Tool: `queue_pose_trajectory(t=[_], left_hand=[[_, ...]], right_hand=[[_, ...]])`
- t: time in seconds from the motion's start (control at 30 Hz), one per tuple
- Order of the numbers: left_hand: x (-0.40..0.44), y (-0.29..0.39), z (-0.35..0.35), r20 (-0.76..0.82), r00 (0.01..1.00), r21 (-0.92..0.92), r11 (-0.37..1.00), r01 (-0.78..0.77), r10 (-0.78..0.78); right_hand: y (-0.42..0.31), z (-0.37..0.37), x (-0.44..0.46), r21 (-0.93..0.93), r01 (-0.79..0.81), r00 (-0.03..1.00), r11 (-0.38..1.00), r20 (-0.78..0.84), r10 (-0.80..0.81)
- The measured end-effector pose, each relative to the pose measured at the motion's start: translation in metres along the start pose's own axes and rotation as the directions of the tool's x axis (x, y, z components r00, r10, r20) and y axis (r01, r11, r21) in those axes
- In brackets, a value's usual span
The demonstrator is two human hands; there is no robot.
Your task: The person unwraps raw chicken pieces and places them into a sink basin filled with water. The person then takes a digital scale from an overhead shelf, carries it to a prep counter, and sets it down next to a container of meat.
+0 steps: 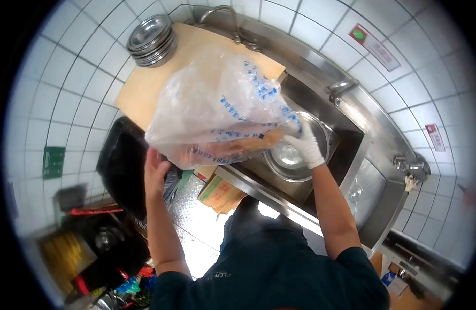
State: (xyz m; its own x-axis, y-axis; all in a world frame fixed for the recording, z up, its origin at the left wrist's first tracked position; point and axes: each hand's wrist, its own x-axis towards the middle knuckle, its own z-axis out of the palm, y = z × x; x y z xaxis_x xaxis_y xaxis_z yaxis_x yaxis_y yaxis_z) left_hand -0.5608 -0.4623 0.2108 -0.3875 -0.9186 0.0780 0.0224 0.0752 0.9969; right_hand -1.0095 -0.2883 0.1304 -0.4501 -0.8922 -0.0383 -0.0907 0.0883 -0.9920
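Observation:
A large clear plastic bag (212, 103) with blue printing lies over a tan board and reaches across the sink edge. Something pinkish and orange shows through its lower side. My bare left hand (155, 170) is at the bag's lower left corner, its fingers partly hidden by the plastic. On the right, my right hand (306, 146) wears a white glove and grips the bag's right edge. Beneath that hand a round metal bowl (288, 156) stands in the sink.
Stacked metal bowls (151, 39) stand on the board's (134, 98) upper left. Faucets (341, 89) line the steel sink's (370, 175) back edge. A black bin (121, 165) is at left, and a cardboard box (221, 195) lies below the counter.

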Motion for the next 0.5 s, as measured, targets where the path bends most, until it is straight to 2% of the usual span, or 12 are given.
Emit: queue_pose_trajectory(t=[0.03,0.07,0.1,0.13,0.17,0.23,0.3,0.37,0.4,0.43,0.5], left_hand=[[-0.001,-0.011,0.005,-0.010,1.000,0.097,0.995,0.010,-0.009],[0.000,-0.020,0.013,-0.024,1.000,0.192,0.981,0.019,-0.014],[0.002,-0.029,0.020,-0.090,0.995,0.335,0.942,-0.014,0.047],[0.008,-0.030,0.026,-0.139,0.990,0.318,0.946,0.057,-0.013],[0.015,-0.031,0.030,-0.188,0.980,0.299,0.946,0.125,-0.070],[0.023,-0.030,0.039,-0.289,0.938,0.254,0.930,0.267,-0.190],[0.030,-0.029,0.049,-0.392,0.915,0.173,0.969,0.179,-0.099],[0.039,-0.032,0.049,-0.481,0.876,0.154,0.982,0.111,-0.024],[0.042,-0.034,0.043,-0.480,0.876,0.135,0.982,0.129,-0.049],[0.044,-0.034,0.040,-0.480,0.874,0.113,0.983,0.145,-0.074],[0.051,-0.038,0.030,-0.479,0.872,0.100,0.981,0.167,-0.100]], right_hand=[[-0.002,0.005,-0.004,-0.248,0.005,1.000,0.969,-0.028,-0.012],[-0.006,0.016,-0.008,-0.482,0.000,0.998,0.876,-0.049,-0.026],[-0.002,0.021,-0.008,-0.202,-0.099,0.995,0.974,-0.023,0.096],[0.004,0.026,-0.007,0.094,-0.198,0.980,0.976,0.038,0.196],[-0.001,0.031,-0.004,0.376,-0.290,0.957,0.880,0.125,0.262],[-0.037,0.034,-0.004,0.499,-0.299,0.949,0.813,0.064,0.309],[-0.037,0.036,0.003,0.624,-0.187,0.977,0.758,0.037,0.211],[-0.044,0.031,0.010,0.504,-0.232,0.967,0.832,0.024,0.255],[-0.049,0.027,0.009,0.439,-0.257,0.960,0.861,0.015,0.279],[-0.062,0.025,0.006,0.550,-0.245,0.961,0.798,0.032,0.273],[-0.075,0.021,0.000,0.655,-0.230,0.957,0.720,0.019,0.288]])
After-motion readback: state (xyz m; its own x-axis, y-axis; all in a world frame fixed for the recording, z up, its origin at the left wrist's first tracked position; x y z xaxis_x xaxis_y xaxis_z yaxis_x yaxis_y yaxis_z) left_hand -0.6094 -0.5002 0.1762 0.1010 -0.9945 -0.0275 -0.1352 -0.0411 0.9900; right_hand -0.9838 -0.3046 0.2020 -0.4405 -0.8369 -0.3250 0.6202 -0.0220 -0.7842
